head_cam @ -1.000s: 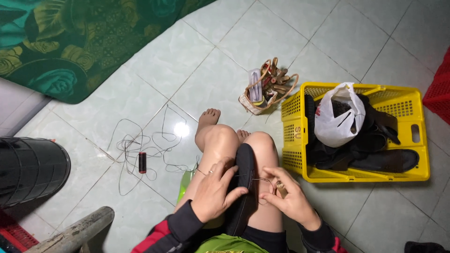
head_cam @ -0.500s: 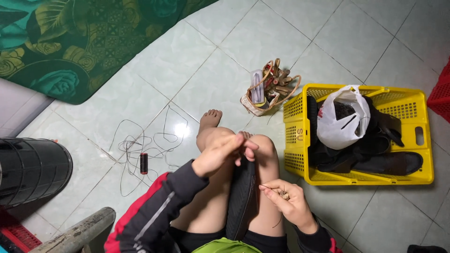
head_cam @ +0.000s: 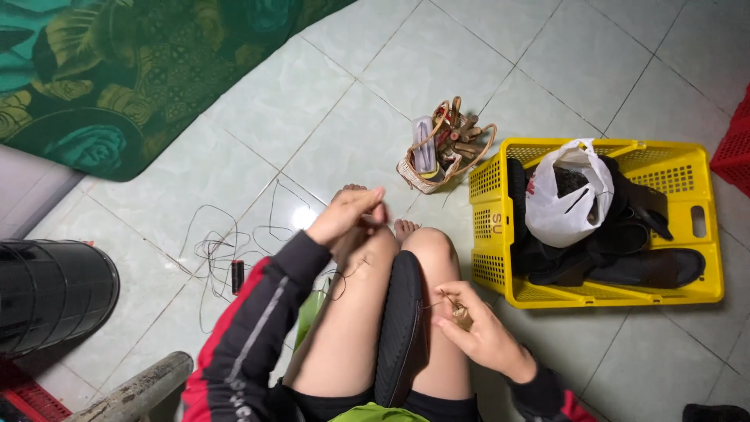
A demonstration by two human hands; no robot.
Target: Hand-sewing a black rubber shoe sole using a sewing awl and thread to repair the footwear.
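The yellow crate stands on the tiled floor just right of my knees, holding a white plastic bag and dark sandals. Just beyond the crate's near-left corner sits a small woven basket of wooden tools. A black shoe sole is clamped between my thighs, left of the crate. My left hand is raised above my knee, fingers pinched shut on a thread, I think. My right hand grips a small brownish tool against the sole. A dark thread spool lies far left of the crate.
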